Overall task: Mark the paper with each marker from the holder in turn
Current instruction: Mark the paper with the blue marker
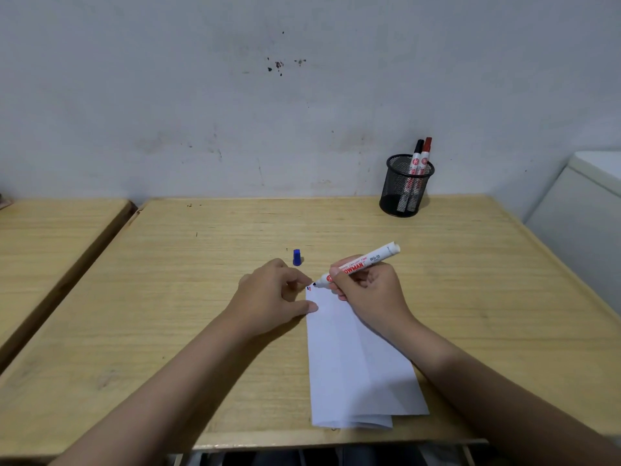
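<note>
A folded white paper [356, 361] lies on the wooden desk [188, 297], with small blue and red marks [309, 288] at its far left corner. My right hand [366, 290] grips an uncapped white marker [369, 260], its dark tip pointing left just above that corner. My left hand [272, 297] rests on the desk with its thumb pressing the paper's left edge. A blue cap [296, 257] stands on the desk just beyond my left hand. The black mesh holder [405, 186] at the back right holds a black-capped marker [417, 153] and a red-capped marker [426, 151].
A second wooden desk [50, 243] stands to the left across a narrow gap. A white cabinet or appliance [584, 210] stands at the right edge. A stained white wall [268, 95] rises right behind the desk.
</note>
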